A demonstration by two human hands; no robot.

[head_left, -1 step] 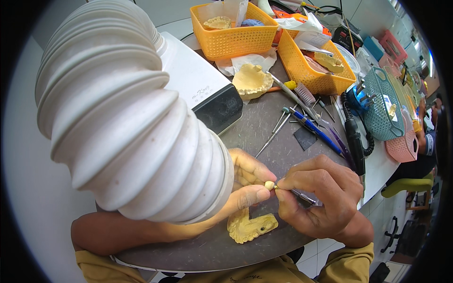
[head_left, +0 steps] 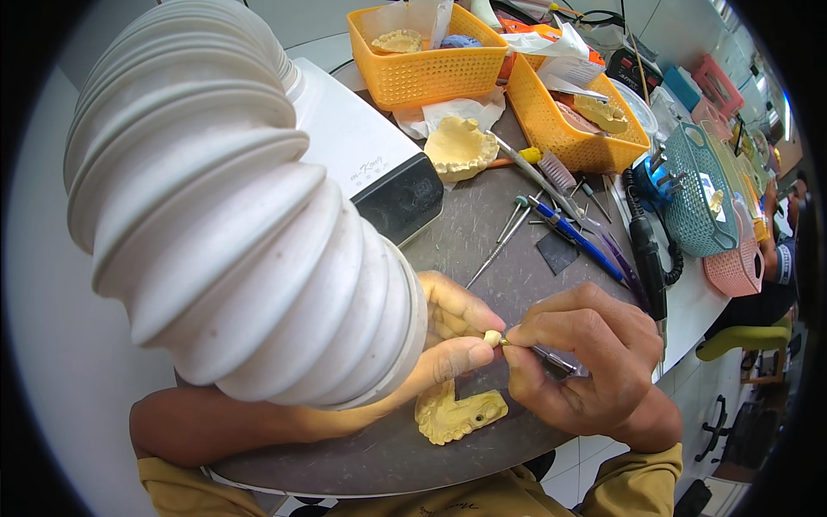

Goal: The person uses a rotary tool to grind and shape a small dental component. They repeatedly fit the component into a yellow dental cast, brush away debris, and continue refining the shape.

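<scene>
My left hand (head_left: 448, 332) pinches a small cream tooth-shaped piece (head_left: 492, 338) between thumb and fingers. My right hand (head_left: 590, 362) grips a thin metal hand tool (head_left: 551, 358), whose tip touches the piece. Both hands hover just above the dark round work mat (head_left: 517, 267). A yellow plaster dental model (head_left: 457, 415) lies on the mat right below them. A wide white ribbed suction hose (head_left: 233, 224) hangs at the left, and its mouth hides the back of my left hand and wrist.
A white box-shaped machine (head_left: 370, 164) stands behind the hose. Beyond lie another plaster model (head_left: 461, 146), loose metal tools and pens (head_left: 551, 215), two orange baskets (head_left: 426, 65) (head_left: 573, 129), a black handpiece (head_left: 646, 258), and teal (head_left: 698, 189) and pink (head_left: 736, 267) baskets at the right.
</scene>
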